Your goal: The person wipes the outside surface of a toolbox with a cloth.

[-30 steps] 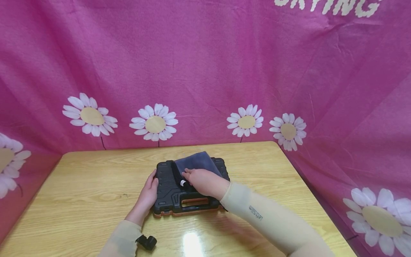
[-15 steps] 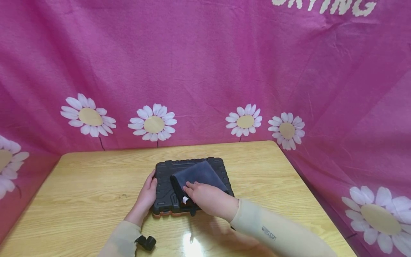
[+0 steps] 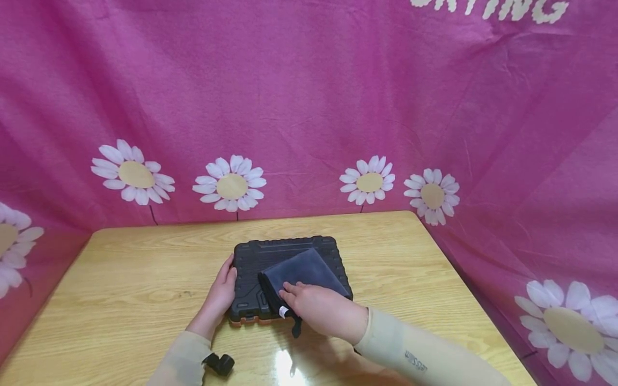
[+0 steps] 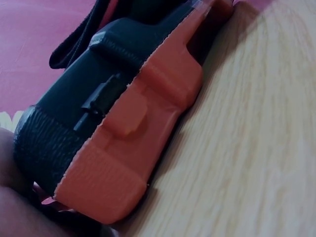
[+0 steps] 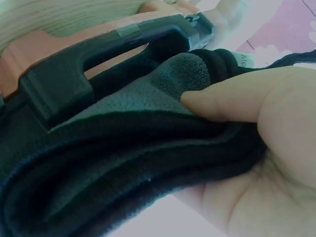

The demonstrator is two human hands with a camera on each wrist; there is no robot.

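Note:
A black-and-orange hard plastic tool case (image 3: 270, 252) lies flat on the wooden table. Its left side is steadied by my left hand (image 3: 221, 292), the fingers extended along the edge. In the left wrist view, part of that hand (image 4: 24, 212) shows against the case's corner (image 4: 113, 148). My right hand (image 3: 325, 311) grips a folded grey cloth (image 3: 304, 271) with black edging and a white tag, on the lid's near right part. The right wrist view has the thumb (image 5: 222, 101) on top of the folded cloth (image 5: 138, 96) and fingers beneath it. The cloth hides part of the lid.
The wooden table (image 3: 145, 279) extends around the case. Near the case's front edge is its carry handle (image 5: 133, 42), seen in the right wrist view. A pink curtain with daisies (image 3: 299, 107) hangs behind the table and at both sides.
My right hand has moved the cloth toward me and slightly right across the lid, over the handle side. The left hand has stayed at the case's left side.

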